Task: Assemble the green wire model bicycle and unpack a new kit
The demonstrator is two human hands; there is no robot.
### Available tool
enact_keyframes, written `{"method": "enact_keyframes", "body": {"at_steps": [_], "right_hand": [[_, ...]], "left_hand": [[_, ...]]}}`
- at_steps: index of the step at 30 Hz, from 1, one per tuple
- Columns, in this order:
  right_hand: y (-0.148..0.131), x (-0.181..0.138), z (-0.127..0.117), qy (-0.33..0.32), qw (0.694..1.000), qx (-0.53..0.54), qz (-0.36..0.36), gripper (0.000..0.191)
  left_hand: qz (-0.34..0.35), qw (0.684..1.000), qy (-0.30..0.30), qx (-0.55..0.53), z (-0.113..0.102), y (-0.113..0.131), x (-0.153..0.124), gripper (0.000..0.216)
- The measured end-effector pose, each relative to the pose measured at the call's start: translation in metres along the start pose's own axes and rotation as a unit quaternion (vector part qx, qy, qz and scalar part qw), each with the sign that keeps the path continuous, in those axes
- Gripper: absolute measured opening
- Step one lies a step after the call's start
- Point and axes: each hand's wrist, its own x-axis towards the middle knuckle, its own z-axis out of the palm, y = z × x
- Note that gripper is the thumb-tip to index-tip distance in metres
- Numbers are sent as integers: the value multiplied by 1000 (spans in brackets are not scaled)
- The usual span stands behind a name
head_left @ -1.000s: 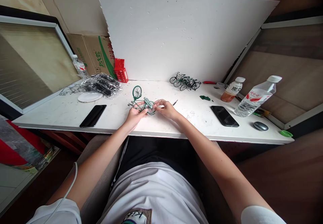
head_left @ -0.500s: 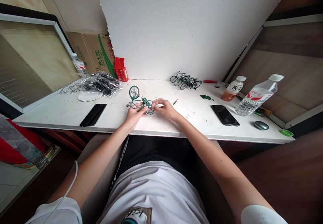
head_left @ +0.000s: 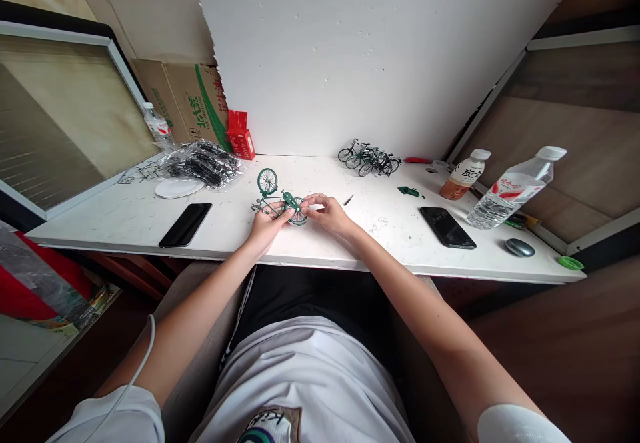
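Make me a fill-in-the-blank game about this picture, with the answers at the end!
1. The toy bike in the left hand is colored ____.
2. The number of phones on the table is ____.
3. The big water bottle on the right side has a ____ cap.
4. The brown drink stands to the ____ of that big bottle.

Missing words: green; two; white; left.

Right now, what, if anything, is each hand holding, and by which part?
The left hand holds the small green model bicycle by its frame, beside one spoked wheel; the right hand is at that wheel, exact grip unclear.
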Motion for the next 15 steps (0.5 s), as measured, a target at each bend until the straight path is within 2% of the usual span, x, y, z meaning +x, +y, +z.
{"method": "enact_keyframes", "body": {"at_steps": [11, 15], "right_hand": [[-15, -4, 1, -10, 999, -30, -15, 28], [-16, -4, 1, -20, 999, -42, -26, 27]], "left_hand": [[-1, 999, 48, -6, 2, 4, -3, 62], [3, 999, 37, -19, 2, 4, -3, 65]]}}
